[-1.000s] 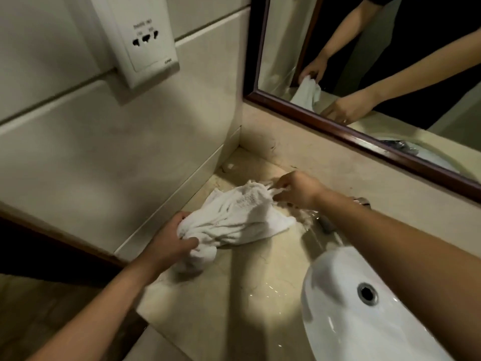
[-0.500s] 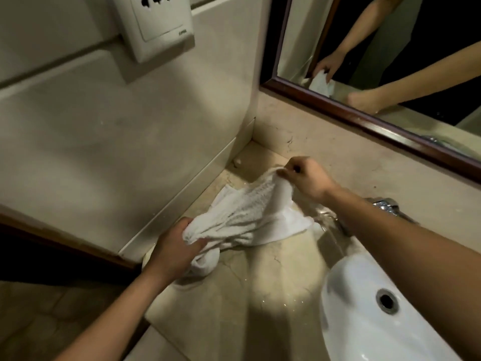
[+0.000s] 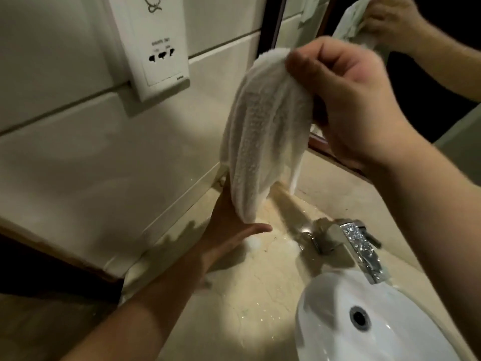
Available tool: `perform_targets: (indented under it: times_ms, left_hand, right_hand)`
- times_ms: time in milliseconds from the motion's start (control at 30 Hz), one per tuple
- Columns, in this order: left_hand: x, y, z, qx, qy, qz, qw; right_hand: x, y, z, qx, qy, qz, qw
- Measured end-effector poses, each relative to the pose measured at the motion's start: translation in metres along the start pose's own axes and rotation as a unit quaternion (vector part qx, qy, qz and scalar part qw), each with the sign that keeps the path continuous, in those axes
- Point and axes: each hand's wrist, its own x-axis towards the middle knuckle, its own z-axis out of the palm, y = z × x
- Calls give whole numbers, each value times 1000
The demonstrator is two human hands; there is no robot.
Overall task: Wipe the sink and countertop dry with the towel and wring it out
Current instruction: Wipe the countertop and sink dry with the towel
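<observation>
Two hands work above the wet countertop [image 3: 260, 303]. The right hand [image 3: 348, 100] grasps the top of the white towel [image 3: 263, 131], which hangs in the air over the back corner. The left hand [image 3: 229, 227], fingers straight and released, sits at the towel's lower end; whether they touch is unclear. The sink [image 3: 403, 334] and faucet [image 3: 361, 248] lie to the right.

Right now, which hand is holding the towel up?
The right hand: up high, it pinches the top of the towel. The left hand is lower and open, beside the towel's hanging end.
</observation>
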Motion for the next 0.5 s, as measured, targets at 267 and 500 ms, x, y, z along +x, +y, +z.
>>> perform_targets:
  times_ms: [267, 500]
  left_hand:
    - [-9, -7, -29, -44, 40, -67, 996]
    - [-89, -27, -83, 142, 138, -23, 980]
  right_hand:
    - [25, 8, -47, -2, 144, 26, 989]
    - [29, 118, -28, -9, 187, 193, 963]
